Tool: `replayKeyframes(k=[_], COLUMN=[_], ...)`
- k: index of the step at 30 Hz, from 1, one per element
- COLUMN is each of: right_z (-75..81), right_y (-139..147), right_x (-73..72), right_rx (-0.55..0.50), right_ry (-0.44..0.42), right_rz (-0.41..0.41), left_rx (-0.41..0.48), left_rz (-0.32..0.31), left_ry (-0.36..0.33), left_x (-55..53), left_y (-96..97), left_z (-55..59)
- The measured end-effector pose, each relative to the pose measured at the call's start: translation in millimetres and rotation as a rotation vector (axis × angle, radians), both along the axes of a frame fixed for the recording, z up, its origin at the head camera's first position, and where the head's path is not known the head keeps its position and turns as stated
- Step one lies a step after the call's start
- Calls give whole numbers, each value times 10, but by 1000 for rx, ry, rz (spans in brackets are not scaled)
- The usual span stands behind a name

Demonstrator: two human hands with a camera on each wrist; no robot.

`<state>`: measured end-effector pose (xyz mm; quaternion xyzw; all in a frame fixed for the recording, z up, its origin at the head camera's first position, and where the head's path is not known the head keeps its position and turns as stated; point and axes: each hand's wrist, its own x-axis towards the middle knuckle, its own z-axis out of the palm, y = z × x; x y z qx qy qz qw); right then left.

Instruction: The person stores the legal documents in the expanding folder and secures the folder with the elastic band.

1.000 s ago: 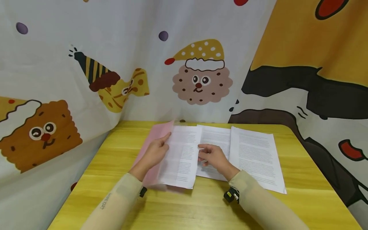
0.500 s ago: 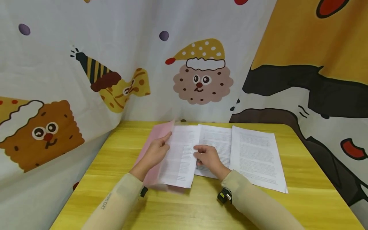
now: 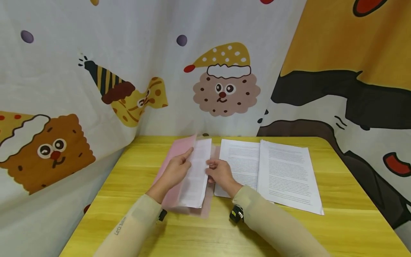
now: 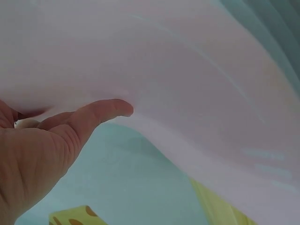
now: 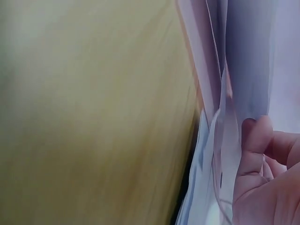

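Observation:
My left hand [image 3: 174, 169] pinches the raised cover of a translucent pink plastic folder [image 3: 174, 151], its index finger stretched along the sheet. In the left wrist view the thumb presses under the curved plastic [image 4: 187, 84]. White printed sheets [image 3: 196, 191] stand tilted between the folder's cover and back, partly seen through the pink film. My right hand [image 3: 221, 174] pinches their right edge between thumb and fingers. The right wrist view shows thumb and fingertips meeting at the paper's edge [image 5: 248, 61]. Part of the sheets is hidden behind the left hand and cover.
Two more stacks of printed paper lie to the right, one stack [image 3: 242, 151] partly under the other stack [image 3: 287, 171]. All rest on a yellow wood-grain table [image 3: 192, 237]. A cartoon-printed curtain [image 3: 154, 46] hangs behind the table.
My right hand has moved left with the sheets, which now sit deeper under the pink cover, baring the folder's right strip. The left hand has stayed nearly in place.

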<state>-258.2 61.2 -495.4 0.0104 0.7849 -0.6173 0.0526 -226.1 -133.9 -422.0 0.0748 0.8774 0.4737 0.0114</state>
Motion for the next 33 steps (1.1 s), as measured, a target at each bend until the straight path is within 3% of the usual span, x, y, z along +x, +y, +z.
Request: replayKeyframes(k=[11, 18, 23, 28, 33], right_z=[49, 174, 335, 444, 436], right_y=[-80, 262, 1009, 2154, 3166], right_x=[56, 131, 168, 192, 279], right_rx=[-4, 12, 106, 162, 273], right_ry=[-19, 14, -2, -139, -264], right_rz=[4, 73, 69, -94, -231], left_rx=[13, 15, 33, 27, 8], left_rz=[-4, -8, -14, -39, -56], left_ry=[15, 19, 6, 0, -11], left_x=[4, -3, -7, -31, -34], left_y=[15, -12, -30, 19, -2], left_z=[12, 5, 8, 7, 9])
